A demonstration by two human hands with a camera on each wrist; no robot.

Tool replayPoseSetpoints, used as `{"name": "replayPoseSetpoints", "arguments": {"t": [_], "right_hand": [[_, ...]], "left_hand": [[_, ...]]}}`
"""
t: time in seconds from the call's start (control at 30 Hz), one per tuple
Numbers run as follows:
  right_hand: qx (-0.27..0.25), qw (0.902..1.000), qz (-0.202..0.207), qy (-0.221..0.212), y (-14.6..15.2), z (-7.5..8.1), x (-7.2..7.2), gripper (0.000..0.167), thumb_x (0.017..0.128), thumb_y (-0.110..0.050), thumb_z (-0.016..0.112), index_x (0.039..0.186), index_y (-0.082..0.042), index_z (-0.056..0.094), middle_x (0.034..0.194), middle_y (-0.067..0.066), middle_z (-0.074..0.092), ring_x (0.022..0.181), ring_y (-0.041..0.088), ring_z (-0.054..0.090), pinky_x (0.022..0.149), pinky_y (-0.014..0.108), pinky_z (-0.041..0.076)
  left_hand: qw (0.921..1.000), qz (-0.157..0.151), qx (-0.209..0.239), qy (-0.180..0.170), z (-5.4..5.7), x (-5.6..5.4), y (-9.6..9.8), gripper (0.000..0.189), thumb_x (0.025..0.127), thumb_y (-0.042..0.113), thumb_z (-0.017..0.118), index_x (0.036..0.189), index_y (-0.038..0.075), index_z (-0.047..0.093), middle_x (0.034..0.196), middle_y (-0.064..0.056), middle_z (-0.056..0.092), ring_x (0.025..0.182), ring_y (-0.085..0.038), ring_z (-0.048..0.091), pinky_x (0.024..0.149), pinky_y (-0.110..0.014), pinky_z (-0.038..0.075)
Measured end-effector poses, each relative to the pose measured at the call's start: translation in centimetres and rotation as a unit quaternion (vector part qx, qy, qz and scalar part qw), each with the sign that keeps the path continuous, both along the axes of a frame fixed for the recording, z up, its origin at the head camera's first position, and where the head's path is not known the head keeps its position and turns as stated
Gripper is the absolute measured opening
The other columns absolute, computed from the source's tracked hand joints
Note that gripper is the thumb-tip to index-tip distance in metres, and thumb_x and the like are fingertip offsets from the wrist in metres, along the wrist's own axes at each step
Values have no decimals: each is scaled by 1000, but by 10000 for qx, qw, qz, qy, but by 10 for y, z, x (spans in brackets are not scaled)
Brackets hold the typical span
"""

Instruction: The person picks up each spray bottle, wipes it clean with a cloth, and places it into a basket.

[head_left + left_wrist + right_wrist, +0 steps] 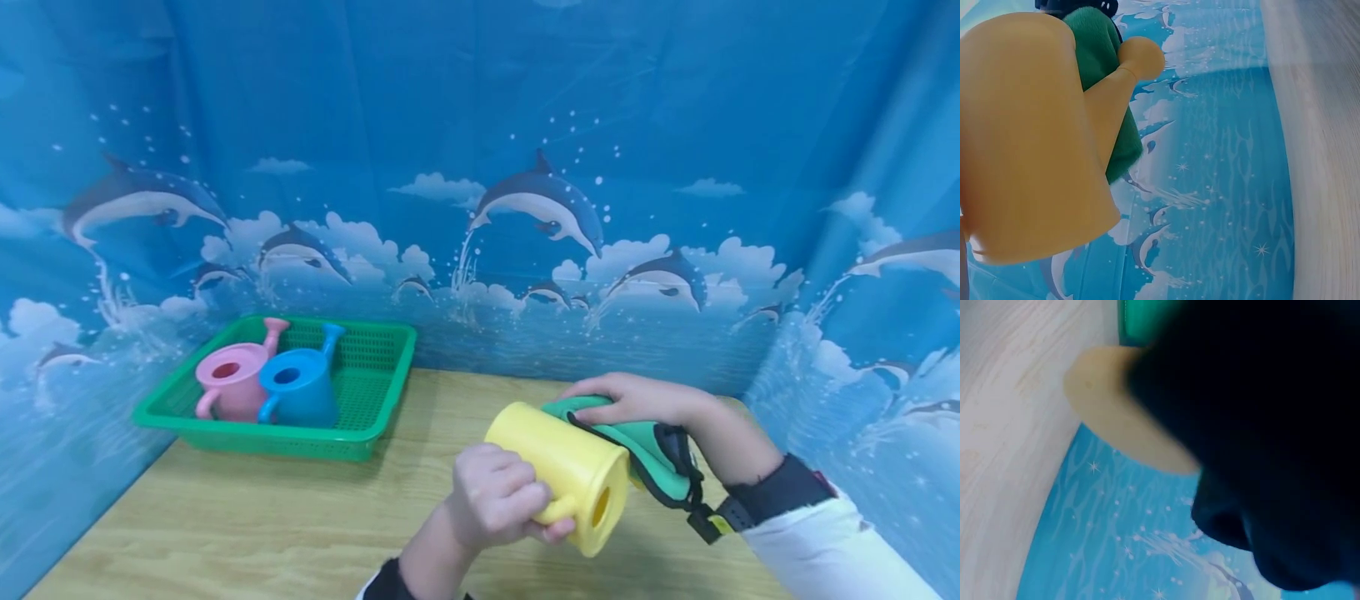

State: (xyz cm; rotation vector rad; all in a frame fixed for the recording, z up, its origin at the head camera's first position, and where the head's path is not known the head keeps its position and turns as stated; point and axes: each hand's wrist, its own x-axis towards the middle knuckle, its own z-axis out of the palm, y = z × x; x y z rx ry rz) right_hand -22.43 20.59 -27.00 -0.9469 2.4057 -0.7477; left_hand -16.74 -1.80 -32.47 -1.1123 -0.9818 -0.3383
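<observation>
A yellow toy watering can (562, 458) is tilted above the table, its round opening turned toward the lower right. My left hand (498, 500) grips it by the handle. My right hand (645, 402) holds a green cloth (656, 458) with black edging against the can's far side, fingers bent over it. In the left wrist view, the can's body (1022, 137) fills the left, and the green cloth (1094, 47) lies behind its spout (1113, 103). A dark blurred shape (1260, 412) hides most of the right wrist view; part of the yellow can (1110, 403) shows beside it.
At the left of the wooden table (300, 517) stands a green plastic basket (277, 446). Inside it are a pink watering can (243, 396) and a blue watering can (311, 404), side by side. A blue dolphin-print curtain (405, 100) hangs behind and along the sides.
</observation>
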Motion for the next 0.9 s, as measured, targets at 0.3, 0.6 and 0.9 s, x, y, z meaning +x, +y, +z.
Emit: {"name": "replayPoseSetpoints", "arguments": {"t": [0.3, 0.6, 0.9], "right_hand": [[-312, 9993, 119, -169, -20, -12, -14, 44, 102, -29, 48, 139, -6, 48, 139, 17, 51, 129, 36, 47, 103, 51, 43], [-172, 9998, 63, -38, -18, -19, -14, 44, 101, -28, 50, 139, -5, 49, 140, 18, 51, 131, 39, 45, 104, 54, 41], [574, 9980, 177, 182, -6, -15, 2, 39, 97, -33, 57, 131, -15, 60, 131, 6, 61, 122, 31, 56, 100, 50, 46]], "left_hand": [[10000, -41, -62, 54, 6, 7, -2, 46, 97, 35, 46, 54, 24, 35, 47, 16, 31, 42, 5, 23, 44, -9, 14], [9998, -159, -112, -20, 1, 1, -2, 47, 98, 36, 45, 53, 23, 35, 47, 15, 30, 42, 5, 22, 44, -9, 15], [9999, -97, -83, -77, 3, -4, -8, 48, 99, 36, 43, 53, 22, 38, 47, 15, 32, 40, 5, 24, 43, -7, 18]]}}
